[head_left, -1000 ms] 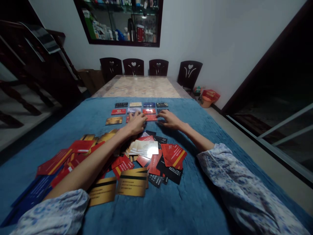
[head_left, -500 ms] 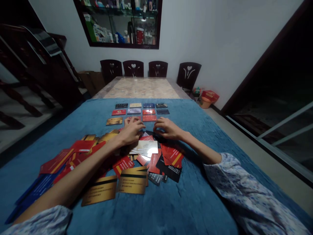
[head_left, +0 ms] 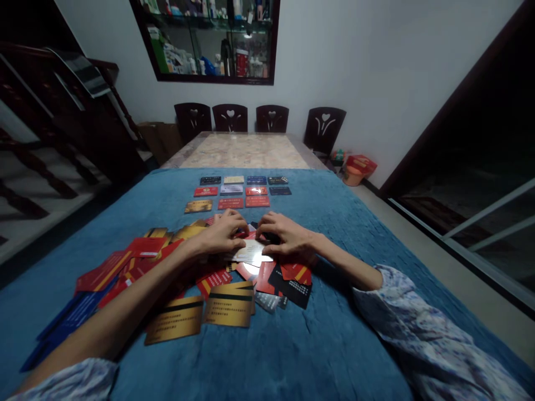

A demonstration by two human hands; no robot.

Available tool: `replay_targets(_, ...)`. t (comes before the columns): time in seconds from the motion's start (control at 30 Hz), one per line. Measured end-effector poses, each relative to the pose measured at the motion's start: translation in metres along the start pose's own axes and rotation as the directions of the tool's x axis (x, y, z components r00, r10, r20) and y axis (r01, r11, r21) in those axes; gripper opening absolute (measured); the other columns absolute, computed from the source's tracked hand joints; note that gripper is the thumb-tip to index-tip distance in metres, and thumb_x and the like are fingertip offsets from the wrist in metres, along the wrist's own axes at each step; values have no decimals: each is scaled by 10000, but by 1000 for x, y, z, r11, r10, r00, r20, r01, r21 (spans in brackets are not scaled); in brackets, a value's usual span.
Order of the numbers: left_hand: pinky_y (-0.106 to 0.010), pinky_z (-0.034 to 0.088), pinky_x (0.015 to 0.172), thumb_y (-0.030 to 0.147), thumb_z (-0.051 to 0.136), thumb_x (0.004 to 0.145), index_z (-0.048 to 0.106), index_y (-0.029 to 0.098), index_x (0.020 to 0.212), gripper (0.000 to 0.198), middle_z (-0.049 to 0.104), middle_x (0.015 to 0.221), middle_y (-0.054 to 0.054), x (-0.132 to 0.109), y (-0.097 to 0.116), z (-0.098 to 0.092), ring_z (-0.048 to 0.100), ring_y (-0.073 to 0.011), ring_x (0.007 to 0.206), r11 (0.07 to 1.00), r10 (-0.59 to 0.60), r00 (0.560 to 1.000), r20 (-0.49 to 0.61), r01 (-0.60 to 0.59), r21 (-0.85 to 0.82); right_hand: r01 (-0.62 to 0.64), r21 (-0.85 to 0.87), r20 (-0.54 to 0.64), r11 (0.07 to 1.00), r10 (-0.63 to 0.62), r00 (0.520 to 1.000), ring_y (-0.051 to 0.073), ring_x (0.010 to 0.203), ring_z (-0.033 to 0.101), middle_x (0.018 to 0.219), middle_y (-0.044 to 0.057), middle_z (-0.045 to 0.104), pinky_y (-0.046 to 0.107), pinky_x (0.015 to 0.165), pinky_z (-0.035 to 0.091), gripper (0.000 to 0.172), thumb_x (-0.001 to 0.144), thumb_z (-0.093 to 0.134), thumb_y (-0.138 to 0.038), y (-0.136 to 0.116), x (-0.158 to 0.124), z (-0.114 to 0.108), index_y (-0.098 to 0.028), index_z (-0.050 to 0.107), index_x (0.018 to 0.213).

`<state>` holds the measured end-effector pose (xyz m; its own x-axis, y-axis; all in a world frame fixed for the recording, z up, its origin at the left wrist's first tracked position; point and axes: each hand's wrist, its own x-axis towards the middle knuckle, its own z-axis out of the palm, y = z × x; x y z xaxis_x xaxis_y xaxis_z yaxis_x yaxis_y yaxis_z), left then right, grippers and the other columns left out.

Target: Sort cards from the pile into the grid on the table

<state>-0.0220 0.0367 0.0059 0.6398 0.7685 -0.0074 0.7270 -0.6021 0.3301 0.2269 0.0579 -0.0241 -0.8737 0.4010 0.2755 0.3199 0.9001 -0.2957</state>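
My left hand (head_left: 225,231) rests over the card pile with bent fingers, its thumb touching the upper left of a white card (head_left: 252,249). Opposite it, my right hand (head_left: 287,235) has curled fingers apart from the thumb, which touches the same card's right side. Neither hand visibly grips a card. Beneath and around them lie overlapping red cards (head_left: 267,277), a black card (head_left: 293,288) and gold cards (head_left: 230,305) with dark stripes. My left forearm hides part of the pile; the right fingers cover some dark cards.
Beyond the hands, several cards lie in rows, including a gold card (head_left: 199,206) and a red card (head_left: 257,201). Blue cards (head_left: 67,317) fan out at the left. A blue cloth (head_left: 334,334) covers the table's near part. Chairs (head_left: 325,129) stand at the far end.
Both hands have drawn back from the card rows onto the pile and come closer together. A red card in the nearest row is now uncovered. The white card is now partly under my thumbs.
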Motion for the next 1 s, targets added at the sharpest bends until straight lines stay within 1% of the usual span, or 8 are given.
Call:
replay_targets(0.13, -472, 364, 977, 284, 640, 882, 722, 206, 988, 155, 673, 1129, -88, 3, -3, 6, 466, -296, 1161, 999, 23, 999, -29, -22, 23, -25, -31, 3, 999, 25, 1000, 253, 1046, 536, 1132, 109, 630, 435, 933, 444, 300, 936, 676, -464, 2, 0, 2, -200, 690, 1079)
replay_targets(0.27, -457, 360, 963, 307, 575, 954, 738, 211, 1002, 195, 682, 1075, -92, 6, -7, 12, 475, -276, 1111, 996, 75, 994, -75, -72, 49, -48, -72, 3, 996, 48, 999, 251, 1050, 534, 1128, 114, 641, 425, 918, 436, 259, 982, 617, -409, 9, 0, 6, -212, 712, 1121)
replay_targets(0.4, -454, 353, 956, 294, 544, 964, 755, 218, 997, 227, 693, 1031, -89, 4, -5, 10, 500, -270, 1097, 993, 100, 994, -47, -96, 75, -68, -119, 3, 991, 69, 998, 243, 1018, 532, 1094, 110, 654, 401, 881, 426, 266, 1008, 583, -388, 13, 0, 8, -218, 724, 1156)
replay_targets(0.57, -474, 335, 1012, 357, 604, 908, 771, 231, 979, 221, 703, 1031, -79, -1, 2, 2, 507, -275, 1118, 988, 137, 991, -10, -136, 80, -96, -148, 3, 984, 98, 995, 240, 998, 523, 1073, 105, 660, 382, 848, 415, 262, 1015, 576, -381, 9, -2, 5, -234, 724, 1174)
replay_targets(0.7, -477, 327, 1016, 421, 653, 868, 751, 211, 924, 238, 697, 1048, -80, -4, 7, -2, 506, -287, 1140, 987, 135, 991, 14, -135, 86, -78, -114, 43, 990, 83, 996, 249, 1016, 527, 1095, 111, 656, 410, 890, 418, 336, 1000, 591, -457, 5, -5, -4, -210, 708, 1197)
replay_targets(0.8, -464, 332, 989, 414, 680, 839, 732, 208, 881, 216, 692, 1050, -77, -5, 10, -4, 511, -291, 1134, 986, 130, 991, 25, -132, 104, -65, -87, 71, 994, 72, 995, 259, 1025, 532, 1116, 117, 652, 423, 898, 426, 464, 943, 648, -555, 4, -7, -8, -194, 691, 1231)
replay_targets(0.87, -453, 334, 968, 399, 685, 827, 721, 204, 859, 200, 686, 1042, -75, -5, 12, -5, 515, -291, 1126, 985, 121, 992, 38, -125, 119, -60, -86, 82, 994, 67, 994, 263, 1032, 535, 1123, 118, 648, 427, 900, 431, 520, 913, 677, -582, 5, -8, -9, -191, 680, 1256)
replay_targets(1.0, -429, 344, 936, 371, 679, 820, 691, 192, 813, 180, 672, 1019, -73, -5, 14, -5, 525, -281, 1102, 983, 97, 993, 67, -107, 149, -49, -108, 87, 993, 59, 994, 259, 1023, 546, 1116, 122, 647, 424, 893, 438, 502, 909, 692, -545, 7, -7, -8, -188, 681, 1261)
